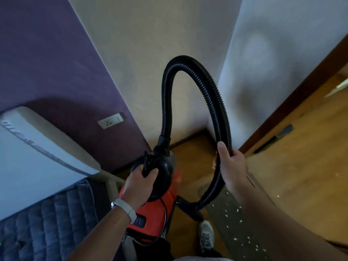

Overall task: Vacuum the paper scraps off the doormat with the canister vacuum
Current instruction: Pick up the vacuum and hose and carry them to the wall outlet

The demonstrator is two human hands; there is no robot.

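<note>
An orange and black canister vacuum (154,210) hangs in the air, carried by its black top handle, which my left hand (140,182) grips. Its black ribbed hose (190,64) arches up in a tall loop and comes down on the right. My right hand (228,163) grips the hose there. Below that hand the hose ends in a black nozzle (195,210) near the floor. A grey-brown doormat (231,223) lies on the wooden floor at the lower right, under my right forearm. Several white paper scraps (236,239) are scattered over it.
A bed with a blue quilted cover (47,221) and a white headboard (37,140) stands at the left. A wall socket (111,120) is on the purple wall. A wooden door (301,147) stands open at the right. My shoe (206,236) is beside the doormat.
</note>
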